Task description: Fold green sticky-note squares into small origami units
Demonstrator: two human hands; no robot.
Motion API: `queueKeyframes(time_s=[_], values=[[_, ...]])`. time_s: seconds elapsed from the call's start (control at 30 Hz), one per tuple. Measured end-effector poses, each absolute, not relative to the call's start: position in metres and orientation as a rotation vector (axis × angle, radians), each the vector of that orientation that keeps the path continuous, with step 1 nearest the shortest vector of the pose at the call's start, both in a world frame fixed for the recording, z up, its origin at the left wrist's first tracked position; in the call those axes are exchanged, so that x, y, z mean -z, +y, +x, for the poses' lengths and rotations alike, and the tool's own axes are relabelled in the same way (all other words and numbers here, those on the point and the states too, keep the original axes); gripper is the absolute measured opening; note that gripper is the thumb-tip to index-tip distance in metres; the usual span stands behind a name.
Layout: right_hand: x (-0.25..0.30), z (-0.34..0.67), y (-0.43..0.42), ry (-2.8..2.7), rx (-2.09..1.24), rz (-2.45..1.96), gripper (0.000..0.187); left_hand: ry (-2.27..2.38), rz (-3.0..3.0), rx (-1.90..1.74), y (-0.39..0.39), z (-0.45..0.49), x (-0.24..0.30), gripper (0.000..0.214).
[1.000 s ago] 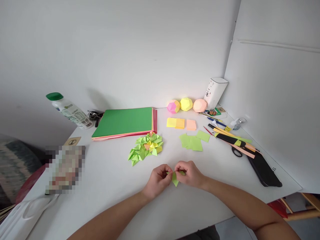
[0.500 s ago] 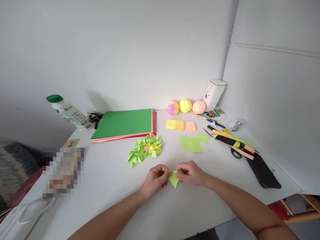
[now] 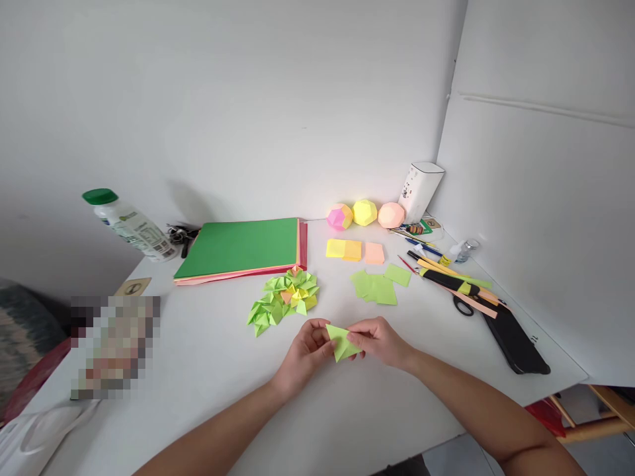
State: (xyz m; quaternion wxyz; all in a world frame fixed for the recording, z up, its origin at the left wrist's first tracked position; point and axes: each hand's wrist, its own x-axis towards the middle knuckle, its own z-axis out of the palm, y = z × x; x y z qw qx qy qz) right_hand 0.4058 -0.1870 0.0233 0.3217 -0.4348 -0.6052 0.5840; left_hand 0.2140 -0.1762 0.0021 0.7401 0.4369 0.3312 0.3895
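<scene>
My left hand (image 3: pixel 303 354) and my right hand (image 3: pixel 380 340) meet low over the white table (image 3: pixel 208 357), both pinching one folded light-green paper piece (image 3: pixel 341 342). The piece lies nearly flat between the fingertips, a triangular flap showing. Just beyond my hands sits a heap of folded green, yellow and orange paper units (image 3: pixel 284 299). Loose light-green paper squares (image 3: pixel 380 286) lie to the right of that heap.
A stack of coloured sheets with green on top (image 3: pixel 241 246) lies at the back. Sticky-note pads (image 3: pixel 354 250), three paper balls (image 3: pixel 365 213), a white box (image 3: pixel 419 190), pens and scissors (image 3: pixel 456 284), a black case (image 3: pixel 516 340) and a bottle (image 3: pixel 129 226) ring the table.
The green piece has gone from hanging point-down between my fingers to lying flatter and more spread. My hands shifted slightly left as my head turned.
</scene>
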Motion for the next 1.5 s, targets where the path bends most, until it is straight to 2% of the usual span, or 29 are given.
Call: queueKeyframes(time_s=[0.23, 0.5, 0.73, 1.03, 1.5], values=[[-0.015, 0.402, -0.183, -1.261, -1.67, -1.196, 0.038, 0.771, 0.917, -0.821, -0.175, 0.213, 0.0, 0.04], [-0.012, 0.402, -0.181, -1.18, -1.708, -1.15, 0.029, 0.586, 0.909, -0.768, -0.176, 0.21, -0.001, 0.035], [-0.008, 0.399, -0.185, -1.315, -1.6, -1.167, 0.015, 0.555, 0.913, -0.772, -0.179, 0.214, 0.002, 0.047], [-0.01, 0.398, -0.188, -1.409, -1.503, -1.035, 0.012, 0.59, 0.967, -0.74, -0.179, 0.212, 0.0, 0.019], [-0.01, 0.4, -0.189, -1.632, -1.266, -1.083, 0.01, 0.648, 0.949, -0.76, -0.178, 0.212, 0.004, 0.027]])
